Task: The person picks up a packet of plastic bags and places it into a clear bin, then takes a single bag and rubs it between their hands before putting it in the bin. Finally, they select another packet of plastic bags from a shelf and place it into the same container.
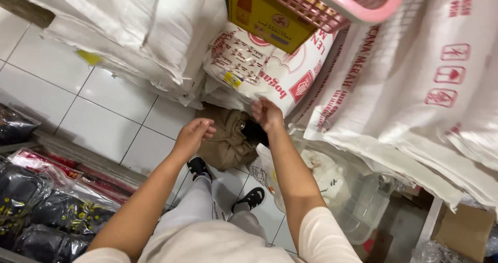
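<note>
The person wears a pale cream short-sleeved top of soft fabric [218, 245], its sleeves ending above the elbows, so both forearms are bare down to the wrists. The left hand [193, 133] and the right hand [267, 113] are bare too, with no gloves, rings or watch in sight. Below the top come light grey trousers of smooth cloth [199, 203], with a small dark marking near one knee that is too small to make out. On the feet are black slip-on sandals with white markings on the straps [251, 197], one sandal showing at each trouser leg
</note>
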